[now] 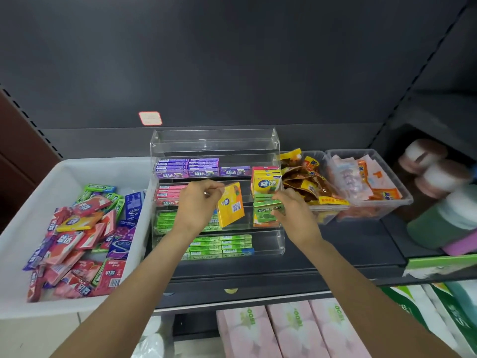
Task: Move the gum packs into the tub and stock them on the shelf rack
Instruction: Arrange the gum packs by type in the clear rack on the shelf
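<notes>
A clear acrylic tiered rack (215, 140) stands on the dark shelf, with purple, pink and green gum packs in its rows. My left hand (198, 202) pinches a yellow-orange flat gum pack (231, 205) by its top corner in front of the rack's middle tiers. My right hand (294, 215) grips a green Doublemint pack (268, 206) at the rack's right side, below a stack of yellow packs (267, 183). A white tub (25, 202) at the left holds several loose gum packs (77, 236), red, pink, green, blue and purple.
Two clear bins (392, 202) of snack sachets stand right of the rack. Rolls and cups (433, 171) fill the far right shelf. Pink tissue packs (291, 329) and green packages (438, 303) lie on the shelf below.
</notes>
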Motion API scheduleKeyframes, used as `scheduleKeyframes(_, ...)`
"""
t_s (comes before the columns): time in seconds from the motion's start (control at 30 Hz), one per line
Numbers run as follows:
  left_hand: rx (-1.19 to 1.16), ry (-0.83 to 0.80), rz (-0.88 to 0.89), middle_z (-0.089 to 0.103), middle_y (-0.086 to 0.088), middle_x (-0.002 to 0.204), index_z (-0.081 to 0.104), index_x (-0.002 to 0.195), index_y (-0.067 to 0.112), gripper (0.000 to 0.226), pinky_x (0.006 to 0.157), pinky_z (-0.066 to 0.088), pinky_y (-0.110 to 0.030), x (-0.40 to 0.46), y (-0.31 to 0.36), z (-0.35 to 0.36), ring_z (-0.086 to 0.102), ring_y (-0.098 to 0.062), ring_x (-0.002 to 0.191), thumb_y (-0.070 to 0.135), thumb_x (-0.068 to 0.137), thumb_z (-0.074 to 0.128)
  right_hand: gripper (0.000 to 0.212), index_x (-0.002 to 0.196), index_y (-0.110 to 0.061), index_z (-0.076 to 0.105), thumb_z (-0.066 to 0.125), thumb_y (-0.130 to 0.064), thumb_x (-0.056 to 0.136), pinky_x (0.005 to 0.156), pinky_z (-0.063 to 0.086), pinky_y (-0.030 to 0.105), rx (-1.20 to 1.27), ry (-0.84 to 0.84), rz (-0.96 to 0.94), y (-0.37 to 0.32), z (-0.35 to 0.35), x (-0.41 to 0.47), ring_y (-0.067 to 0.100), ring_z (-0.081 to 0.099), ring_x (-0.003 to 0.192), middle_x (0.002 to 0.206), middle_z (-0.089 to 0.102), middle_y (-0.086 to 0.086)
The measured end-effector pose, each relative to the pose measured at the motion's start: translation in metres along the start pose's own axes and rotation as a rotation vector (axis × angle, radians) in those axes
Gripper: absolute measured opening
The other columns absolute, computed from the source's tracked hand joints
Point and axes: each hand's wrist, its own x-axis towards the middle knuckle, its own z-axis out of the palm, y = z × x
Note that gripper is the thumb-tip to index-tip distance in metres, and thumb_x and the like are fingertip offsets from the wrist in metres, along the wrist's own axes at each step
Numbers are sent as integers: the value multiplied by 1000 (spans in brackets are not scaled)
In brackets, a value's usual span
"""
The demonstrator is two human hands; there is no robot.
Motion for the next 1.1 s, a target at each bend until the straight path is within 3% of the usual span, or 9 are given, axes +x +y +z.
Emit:
scheduleKeyframes(0.2,27,-20,6,70,-6,88,69,106,11,19,74,56,-32,0,-3,1,68,-20,75,16,92,57,40,128,-12,49,60,-22,90,91,46,27,-213,5,-69,-4,-1,7,14,43,118,125,42,1)
scheduleKeyframes(0.4,-4,-23,2,70,-5,90,69,106,11,19,77,57,-38,3,-6,0,68,-18,79,16,92,57,40,129,-12,47,57,-25,92,93,46,33,-188,-81,-15,-7,-3,9,18,49,117,131,41,2)
scheduleKeyframes(0.63,-16,-19,-3,70,-6,88,69,104,11,18,77,57,-40,4,-7,-3,68,-20,78,15,92,57,48,130,-11,46,63,-26,88,97,42,30,-394,1,-85,-9,-1,15,17,41,117,129,41,4)
scheduleKeyframes(0.9,-15,-25,-4,70,-4,90,69,106,10,19,78,57,-38,4,-6,-6,68,-18,82,14,92,57,51,131,-11,40,63,-24,87,98,39,28,-419,-86,-143,-9,-2,20,18,45,118,130,48,5)
scheduleKeyframes(1.1,14,-23,16,68,0,87,69,107,9,20,78,56,-31,2,-4,-5,65,-14,84,14,92,57,44,123,-12,46,65,-26,86,93,39,29,-393,-123,-154,-8,-7,24,19,48,113,123,54,4)
